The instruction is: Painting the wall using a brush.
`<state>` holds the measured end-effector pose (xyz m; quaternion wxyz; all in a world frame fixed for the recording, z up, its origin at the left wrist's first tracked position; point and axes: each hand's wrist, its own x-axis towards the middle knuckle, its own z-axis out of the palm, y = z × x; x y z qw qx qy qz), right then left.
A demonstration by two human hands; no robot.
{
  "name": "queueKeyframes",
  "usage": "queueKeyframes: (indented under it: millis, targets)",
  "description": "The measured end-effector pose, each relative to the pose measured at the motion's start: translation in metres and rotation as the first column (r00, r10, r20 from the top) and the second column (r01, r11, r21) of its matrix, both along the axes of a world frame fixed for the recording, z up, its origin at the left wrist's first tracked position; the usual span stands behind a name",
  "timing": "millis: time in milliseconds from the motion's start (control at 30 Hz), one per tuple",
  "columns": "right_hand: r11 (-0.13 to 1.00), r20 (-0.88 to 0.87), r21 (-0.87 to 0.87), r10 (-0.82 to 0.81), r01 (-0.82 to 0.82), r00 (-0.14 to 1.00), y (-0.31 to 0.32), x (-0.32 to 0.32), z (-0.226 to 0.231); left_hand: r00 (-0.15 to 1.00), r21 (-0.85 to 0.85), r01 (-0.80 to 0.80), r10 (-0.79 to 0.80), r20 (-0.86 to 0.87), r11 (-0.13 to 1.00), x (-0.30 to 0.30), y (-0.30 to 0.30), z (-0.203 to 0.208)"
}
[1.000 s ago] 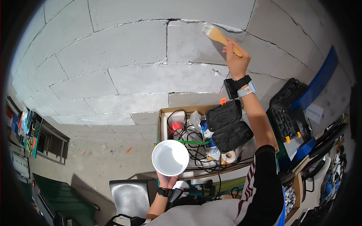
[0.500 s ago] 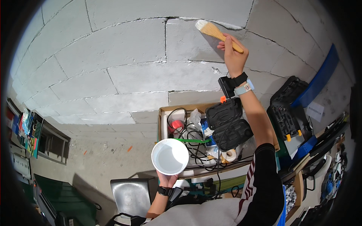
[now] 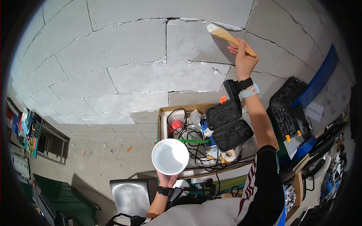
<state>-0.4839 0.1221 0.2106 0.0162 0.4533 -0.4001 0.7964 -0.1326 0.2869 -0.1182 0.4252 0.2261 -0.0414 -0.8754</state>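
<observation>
Brush (image 3: pixel 230 38) is held high against the grey block wall (image 3: pixel 113 56), wooden handle in the R hand (image 3: pixel 244 60), bristle end up and to the L, pressed on the wall just under a horizontal mortar joint. White bowl (image 3: pixel 170 156) is held low by the L hand (image 3: pixel 168 178), well apart from the brush, in front of an open cardboard box (image 3: pixel 163 116) w/ cables and a black tool case (image 3: pixel 228 124) in it. Bowl inside looks pale; contents cannot be told.

Vs. 0.5 s ago: brush tip is seen shifted to the R along the same block, R arm raised to about the same height. Bowl and L hand unchanged in place. 1.0 s ago the brush sat at roughly the present spot, so a L-then-R stroke is noted.

R hand: fingers closed round the handle at mid-length, firm grip; black strap w/ a small device and a light-blue band on the wrist. L hand: closed on the bowl's near rim from below, fingers mostly hidden by the bowl; dark watch on the wrist. Grey chair seat (image 3: pixel 130 194) lies below the bowl.
</observation>
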Motion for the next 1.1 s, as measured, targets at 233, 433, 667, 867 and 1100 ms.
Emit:
queueKeyframes:
  millis: [233, 433, 667, 867, 1100]
  targets:
    - [0.984, -0.245, 0.011, -0.170, 0.178, 0.954, 0.002, -0.025, -0.018, 1.000, -0.017, 0.010, -0.010, -0.008, 1.000, -0.002, -0.001, 0.001]
    - [0.957, -0.248, 0.009, -0.280, 0.291, 0.928, 0.016, -0.021, -0.028, 1.000, -0.002, 0.002, -0.002, -0.005, 1.000, -0.001, 0.000, 0.005]
    - [0.994, -0.312, -0.029, -0.111, 0.107, 0.944, 0.000, -0.002, -0.022, 1.000, -0.008, 0.007, -0.007, 0.007, 1.000, 0.001, 0.000, 0.000]
    - [0.964, -0.380, 0.011, -0.241, 0.265, 0.893, -0.002, -0.025, -0.033, 1.000, -0.001, 0.012, -0.012, 0.020, 1.000, 0.000, 0.000, -0.007]
    - [0.935, -0.238, 0.019, -0.339, 0.354, 0.910, 0.021, -0.032, -0.046, 1.000, 0.027, -0.019, 0.018, 0.015, 0.999, -0.003, 0.000, 0.004]
